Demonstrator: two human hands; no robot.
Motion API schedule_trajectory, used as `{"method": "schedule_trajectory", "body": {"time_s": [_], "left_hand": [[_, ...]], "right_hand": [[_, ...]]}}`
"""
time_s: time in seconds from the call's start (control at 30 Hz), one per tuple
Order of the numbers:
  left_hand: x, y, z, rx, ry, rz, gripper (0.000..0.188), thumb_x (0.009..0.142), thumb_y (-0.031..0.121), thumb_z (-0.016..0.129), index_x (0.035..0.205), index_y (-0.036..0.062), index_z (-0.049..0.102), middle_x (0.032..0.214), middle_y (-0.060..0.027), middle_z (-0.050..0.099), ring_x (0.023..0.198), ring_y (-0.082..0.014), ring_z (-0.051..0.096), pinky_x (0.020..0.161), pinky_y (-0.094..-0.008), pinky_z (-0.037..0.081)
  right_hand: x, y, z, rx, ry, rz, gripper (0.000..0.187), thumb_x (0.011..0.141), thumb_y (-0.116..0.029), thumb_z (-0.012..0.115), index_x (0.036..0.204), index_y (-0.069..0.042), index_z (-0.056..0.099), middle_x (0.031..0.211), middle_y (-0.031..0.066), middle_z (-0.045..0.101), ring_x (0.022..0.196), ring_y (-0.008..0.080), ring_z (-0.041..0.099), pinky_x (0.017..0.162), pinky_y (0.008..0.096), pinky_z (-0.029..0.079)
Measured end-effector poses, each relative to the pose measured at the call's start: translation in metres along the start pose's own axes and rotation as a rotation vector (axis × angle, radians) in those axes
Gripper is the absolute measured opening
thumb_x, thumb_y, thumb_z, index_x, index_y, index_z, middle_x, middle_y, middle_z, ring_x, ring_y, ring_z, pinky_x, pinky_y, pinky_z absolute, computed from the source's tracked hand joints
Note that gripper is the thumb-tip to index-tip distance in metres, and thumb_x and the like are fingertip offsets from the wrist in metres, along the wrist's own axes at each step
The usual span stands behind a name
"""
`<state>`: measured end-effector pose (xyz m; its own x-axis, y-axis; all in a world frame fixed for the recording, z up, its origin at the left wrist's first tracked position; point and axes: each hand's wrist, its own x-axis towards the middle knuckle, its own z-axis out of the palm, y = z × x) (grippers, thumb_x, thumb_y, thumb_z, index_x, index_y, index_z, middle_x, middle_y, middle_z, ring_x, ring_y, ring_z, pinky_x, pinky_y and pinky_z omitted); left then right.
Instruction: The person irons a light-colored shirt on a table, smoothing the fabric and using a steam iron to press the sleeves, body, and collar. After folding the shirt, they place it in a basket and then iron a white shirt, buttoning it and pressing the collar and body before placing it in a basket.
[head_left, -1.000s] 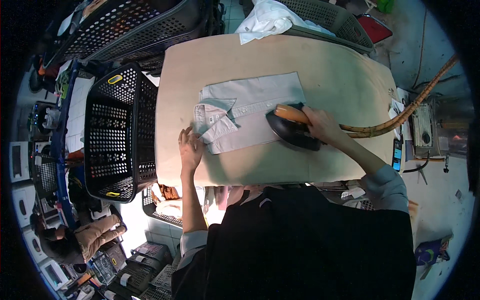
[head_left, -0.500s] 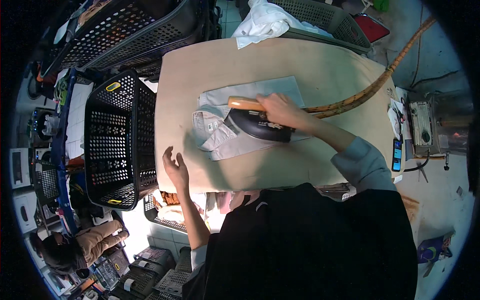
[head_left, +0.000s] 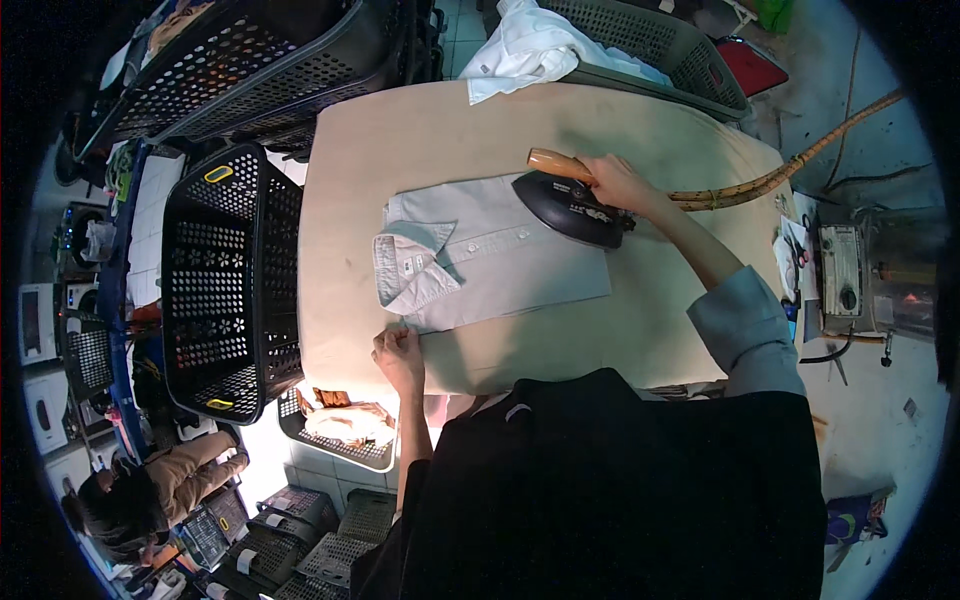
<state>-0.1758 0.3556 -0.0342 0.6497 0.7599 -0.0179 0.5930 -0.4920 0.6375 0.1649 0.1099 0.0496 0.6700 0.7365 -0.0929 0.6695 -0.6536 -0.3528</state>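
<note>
A folded light grey button-up shirt [head_left: 520,280] lies flat on the padded cream ironing table [head_left: 350,150], its collar to the left. My right hand [head_left: 617,187] is closed round the wooden handle of a black iron [head_left: 565,212]. The iron rests over the shirt's far right part and hides some of it. A hose wrapped in tan strips [head_left: 745,193] runs from behind that hand to the upper right. At the shirt's near left corner, below the collar, my left hand [head_left: 401,360] has its fingers closed together on the cloth edge.
Left of the table stands a tall black perforated basket [head_left: 262,290]. A white garment [head_left: 525,55] hangs over a grey crate [head_left: 690,65] at the far edge. Scissors [head_left: 797,245] and a metal box with a knob [head_left: 842,268] are at the right. Another person [head_left: 150,490] is at lower left.
My right hand has moved the iron right and away from me, off the shirt's collar side. My left hand has come right to the shirt's corner, and its spread fingers have closed.
</note>
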Motion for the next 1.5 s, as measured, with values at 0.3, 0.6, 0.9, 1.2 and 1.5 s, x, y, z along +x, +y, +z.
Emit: {"method": "schedule_trajectory", "body": {"time_s": [0.3, 0.6, 0.9, 1.2, 1.5], "left_hand": [[0.012, -0.043, 0.006, -0.504, -0.039, -0.189, 0.013, 0.071, 0.005, 0.064, 0.078, -0.0033, 0.058, 0.084, -0.0101, 0.054, 0.078, -0.0183, 0.053, 0.068, -0.0275, 0.045], [0.011, -0.045, -0.004, -0.521, -0.133, -0.174, 0.021, 0.074, 0.007, 0.063, 0.089, -0.0042, 0.055, 0.083, -0.0042, 0.053, 0.077, -0.0107, 0.05, 0.072, -0.0242, 0.041], [0.007, -0.072, -0.06, -0.603, 0.198, -0.457, 0.016, 0.083, 0.016, 0.057, 0.086, 0.0005, 0.057, 0.076, -0.0004, 0.053, 0.069, -0.0082, 0.044, 0.065, -0.0224, 0.037], [0.026, -0.062, -0.064, -0.588, 0.163, -0.278, 0.018, 0.083, 0.017, 0.056, 0.088, -0.0006, 0.056, 0.082, -0.0024, 0.054, 0.075, -0.0107, 0.046, 0.07, -0.0246, 0.038], [0.01, -0.09, -0.079, -0.576, 0.167, -0.373, 0.01, 0.082, 0.008, 0.054, 0.086, -0.0001, 0.057, 0.077, -0.0005, 0.054, 0.069, -0.0077, 0.045, 0.063, -0.0213, 0.036]], "right_hand": [[0.018, 0.015, -0.016, -0.101, 0.0, 0.068, 0.026, 0.07, 0.0, 0.05, 0.095, -0.003, 0.051, 0.079, 0.022, 0.058, 0.078, 0.0396, 0.056, 0.068, 0.0479, 0.044], [-0.014, -0.108, -0.016, 0.066, -0.132, -0.235, 0.021, 0.071, -0.004, 0.051, 0.092, -0.003, 0.046, 0.076, 0.0219, 0.056, 0.072, 0.0383, 0.056, 0.062, 0.0455, 0.045], [-0.038, -0.201, 0.077, -0.077, -0.079, -0.629, 0.009, 0.074, -0.007, 0.049, 0.079, -0.002, 0.045, 0.065, 0.0154, 0.052, 0.055, 0.0279, 0.06, 0.045, 0.0374, 0.048], [-0.057, -0.217, 0.081, -0.011, -0.009, -0.566, 0.009, 0.074, -0.007, 0.048, 0.081, -0.002, 0.045, 0.069, 0.0159, 0.053, 0.06, 0.0293, 0.06, 0.049, 0.0387, 0.048], [-0.129, -0.113, 0.053, -0.018, -0.117, -0.165, 0.014, 0.076, -0.006, 0.045, 0.09, -0.005, 0.043, 0.083, 0.0155, 0.053, 0.073, 0.0334, 0.057, 0.063, 0.0447, 0.046]]}}
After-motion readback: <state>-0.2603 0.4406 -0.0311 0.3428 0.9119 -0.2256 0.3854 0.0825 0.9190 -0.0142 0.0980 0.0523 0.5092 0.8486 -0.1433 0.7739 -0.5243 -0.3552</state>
